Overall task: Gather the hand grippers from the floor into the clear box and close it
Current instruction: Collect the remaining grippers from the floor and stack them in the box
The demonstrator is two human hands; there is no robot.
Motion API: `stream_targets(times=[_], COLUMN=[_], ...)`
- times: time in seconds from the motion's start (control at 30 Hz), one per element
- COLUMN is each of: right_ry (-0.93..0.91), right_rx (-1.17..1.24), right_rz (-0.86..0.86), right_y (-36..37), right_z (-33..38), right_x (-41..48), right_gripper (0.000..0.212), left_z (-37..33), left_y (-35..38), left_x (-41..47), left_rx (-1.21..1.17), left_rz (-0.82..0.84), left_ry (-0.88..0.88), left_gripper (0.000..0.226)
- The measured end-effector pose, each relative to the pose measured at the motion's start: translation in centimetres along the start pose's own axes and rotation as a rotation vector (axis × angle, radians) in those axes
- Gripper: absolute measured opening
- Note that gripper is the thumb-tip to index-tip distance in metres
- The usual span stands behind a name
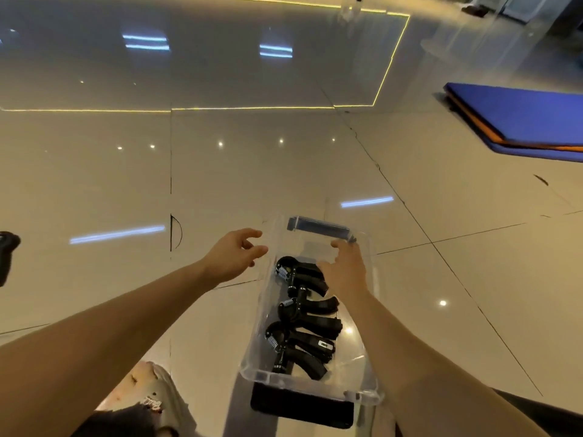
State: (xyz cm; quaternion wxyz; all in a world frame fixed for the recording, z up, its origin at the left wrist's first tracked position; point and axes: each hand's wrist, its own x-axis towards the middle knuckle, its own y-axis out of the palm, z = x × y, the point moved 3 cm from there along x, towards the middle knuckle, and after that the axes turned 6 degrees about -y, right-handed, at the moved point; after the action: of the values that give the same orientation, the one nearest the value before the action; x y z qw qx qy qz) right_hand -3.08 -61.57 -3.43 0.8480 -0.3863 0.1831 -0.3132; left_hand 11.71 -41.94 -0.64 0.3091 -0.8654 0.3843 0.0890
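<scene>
The clear box (252,357) stands on the shiny tiled floor just in front of me. Three black hand grippers (303,326) with steel springs lie in a row inside it. A clear lid seems to lie on top, with a blue latch (318,228) at the far end and a black latch (299,408) at the near end. My right hand (344,269) rests flat over the far part of the lid, fingertips touching the right end of the blue latch. My left hand (235,255) hovers beside the box's far left corner, fingers spread and holding nothing.
A blue and orange mat (520,118) lies on the floor at the far right. A dark object (6,253) shows at the left edge. My foot in a pale slipper (148,402) is at the bottom left, next to the box.
</scene>
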Motion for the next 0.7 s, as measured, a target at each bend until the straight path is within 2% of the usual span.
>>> stream_targets(times=[0.13,0.33,0.5,0.7], right_ry=[-0.133,-0.363,-0.447,-0.555], right_rx=[0.074,0.169,0.174,0.302], right_rz=[-0.148,-0.17,-0.003,0.173], right_y=[-3.0,-6.3,-5.9,-0.8], right_z=[6.8,20.3,30.6,38.4], right_x=[-1.8,-8.0,-12.6,-19.2], right_gripper=[0.031,0.031,0.031,0.027], left_z=[-2.2,-5.0,-4.5,0.7], left_y=[-5.4,-14.1,-23.7,-32.1], left_x=[-3.6,-13.7,-24.2,-33.8], left_rx=[0.006,0.063,0.065,0.143], left_rz=[-0.009,-0.067,-0.229,-0.372], left_ry=[-0.002,0.141,0.181,0.097], left_gripper=[0.041,0.04,0.035,0.026])
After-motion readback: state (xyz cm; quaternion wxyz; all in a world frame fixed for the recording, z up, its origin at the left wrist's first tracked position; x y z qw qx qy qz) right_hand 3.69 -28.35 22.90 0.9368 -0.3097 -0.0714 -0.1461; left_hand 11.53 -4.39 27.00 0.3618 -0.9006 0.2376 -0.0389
